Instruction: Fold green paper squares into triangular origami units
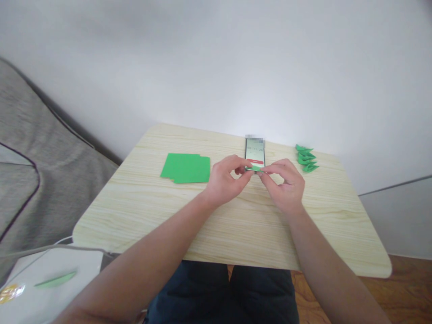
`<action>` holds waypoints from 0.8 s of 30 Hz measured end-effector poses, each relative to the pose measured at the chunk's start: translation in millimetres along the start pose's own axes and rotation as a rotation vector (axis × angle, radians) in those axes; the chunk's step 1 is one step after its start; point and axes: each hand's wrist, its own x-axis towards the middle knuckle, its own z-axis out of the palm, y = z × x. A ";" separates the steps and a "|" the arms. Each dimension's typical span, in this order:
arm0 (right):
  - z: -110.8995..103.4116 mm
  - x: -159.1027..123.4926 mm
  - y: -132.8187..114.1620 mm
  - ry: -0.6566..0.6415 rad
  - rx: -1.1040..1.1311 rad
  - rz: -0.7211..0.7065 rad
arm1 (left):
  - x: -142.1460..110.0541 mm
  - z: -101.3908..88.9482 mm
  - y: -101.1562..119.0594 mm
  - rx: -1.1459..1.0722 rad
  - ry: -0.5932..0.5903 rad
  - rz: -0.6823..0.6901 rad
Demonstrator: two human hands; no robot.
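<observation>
Between my two hands is a small folded piece of green paper (255, 168), held above the table just in front of a phone. My left hand (227, 177) pinches its left end between thumb and fingers. At the other end, my right hand (284, 183) grips it the same way. The phone (255, 150) lies behind the fingertips, its lit screen showing a timer and a red bar; the paper hides its lower edge. Left of my hands rests a stack of green paper sheets (187, 168). Several folded green paper pieces (306, 158) lie in a row at the right.
The pale wooden table (236, 234) stands against a white wall (216, 67). A grey cushioned seat (60, 171) is on the left. Below it, a white surface (84, 288) carries a green folded strip (56, 280) and a cable (67, 246).
</observation>
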 end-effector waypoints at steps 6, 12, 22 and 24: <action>-2.0 -0.8 -0.5 0.012 -0.008 -0.031 | 3.8 0.0 4.1 -0.185 0.006 -0.190; -1.5 0.8 -1.2 0.002 -0.004 -0.054 | 4.4 -0.4 0.5 -0.263 -0.029 -0.255; -26.6 3.4 5.8 -0.181 0.274 0.479 | 2.6 -1.8 -0.2 -0.381 -0.164 -0.232; -29.4 -2.7 3.8 -0.187 0.484 0.752 | 1.0 -0.9 -0.9 -0.395 -0.208 -0.223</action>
